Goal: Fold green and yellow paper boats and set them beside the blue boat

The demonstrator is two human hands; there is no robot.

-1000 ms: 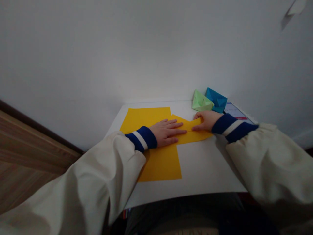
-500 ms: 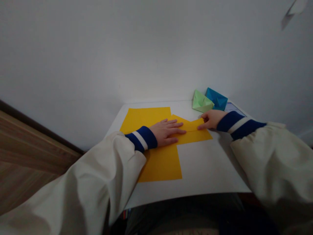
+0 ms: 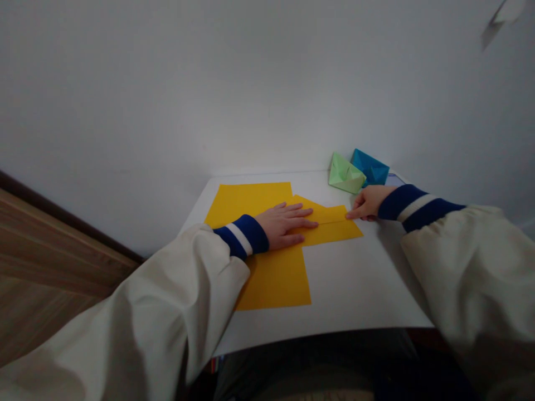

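A folded yellow paper point(image 3: 330, 225) lies on top of a larger flat yellow sheet point(image 3: 251, 200) on a white table point(image 3: 355, 284). My left hand point(image 3: 284, 225) rests flat on the folded paper's left part, fingers stretched out. My right hand point(image 3: 365, 203) is curled, its fingertips pressing the folded paper's right end along the crease. Both sleeves are cream with blue and white cuffs.
A green folded paper boat point(image 3: 345, 174) and a blue one point(image 3: 370, 168) stand at the table's far right corner against the white wall. A wooden surface point(image 3: 50, 267) runs along the left. The table's front edge is close to my body.
My right hand has slid to the right along the folded paper's crease, from over its middle to its right end. My left hand has stayed flat in place.
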